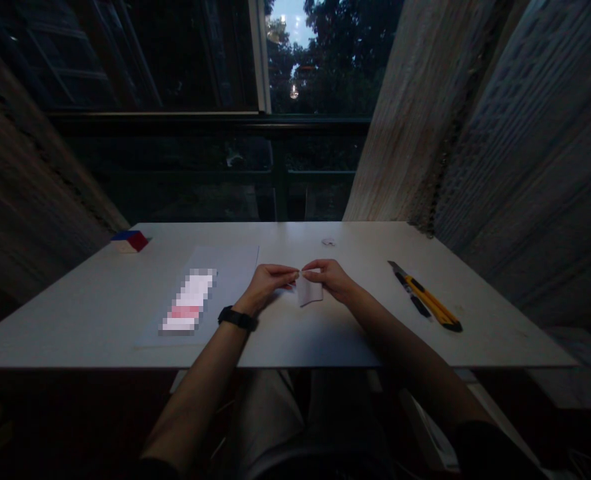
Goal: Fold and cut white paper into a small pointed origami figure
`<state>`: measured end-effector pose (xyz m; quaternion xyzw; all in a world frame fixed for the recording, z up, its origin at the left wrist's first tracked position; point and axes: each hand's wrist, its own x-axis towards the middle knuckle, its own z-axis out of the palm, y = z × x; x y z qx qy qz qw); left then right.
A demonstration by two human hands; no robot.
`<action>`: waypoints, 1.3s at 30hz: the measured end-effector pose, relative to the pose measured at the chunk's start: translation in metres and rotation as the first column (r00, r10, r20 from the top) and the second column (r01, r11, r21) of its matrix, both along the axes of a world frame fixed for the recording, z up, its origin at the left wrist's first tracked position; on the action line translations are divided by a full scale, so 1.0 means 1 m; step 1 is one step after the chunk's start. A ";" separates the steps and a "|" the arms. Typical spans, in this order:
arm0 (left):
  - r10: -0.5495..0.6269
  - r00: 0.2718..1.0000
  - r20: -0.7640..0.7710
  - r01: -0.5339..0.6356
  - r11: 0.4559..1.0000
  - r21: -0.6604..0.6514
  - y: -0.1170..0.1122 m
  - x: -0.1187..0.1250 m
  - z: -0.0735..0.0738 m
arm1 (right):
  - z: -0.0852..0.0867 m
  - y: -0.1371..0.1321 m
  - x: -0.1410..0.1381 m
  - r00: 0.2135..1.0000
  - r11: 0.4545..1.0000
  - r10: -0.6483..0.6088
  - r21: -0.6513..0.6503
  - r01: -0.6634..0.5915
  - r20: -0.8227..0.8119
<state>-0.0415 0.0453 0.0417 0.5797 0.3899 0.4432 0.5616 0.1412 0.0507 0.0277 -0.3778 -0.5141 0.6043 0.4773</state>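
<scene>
Between my two hands, just above the middle of the white table, is a small piece of white paper (310,292). My left hand (270,283), with a black watch (237,319) on its wrist, pinches the paper's upper left corner between thumb and fingers. At the top edge, my right hand (331,277) grips the same paper, its thumb and index finger closed. The fingertips of both hands nearly meet. The paper's lower part hangs free, and its lower edge looks slightly curved.
Left of my hands, a pixelated bright phone-like rectangle (188,300) lies on a white sheet (242,263). A yellow box cutter (432,300) and a black pen (412,297) lie to the right. A cube puzzle (130,241) stands far left; a small pale item (328,243) lies behind.
</scene>
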 end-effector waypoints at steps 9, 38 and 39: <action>0.024 1.000 -0.006 -0.024 1.000 0.015 0.000 0.001 0.003 | 0.000 0.002 -0.001 0.993 0.993 -0.116 0.016 0.116 -0.015; 0.225 0.963 -0.149 -0.174 0.940 0.294 0.003 0.006 -0.009 | 0.003 -0.003 -0.008 0.956 0.957 -0.265 0.158 0.245 0.126; 0.229 0.960 -0.160 -0.173 0.936 0.307 0.003 0.006 -0.009 | 0.004 -0.004 -0.008 0.955 0.955 -0.269 0.164 0.247 0.128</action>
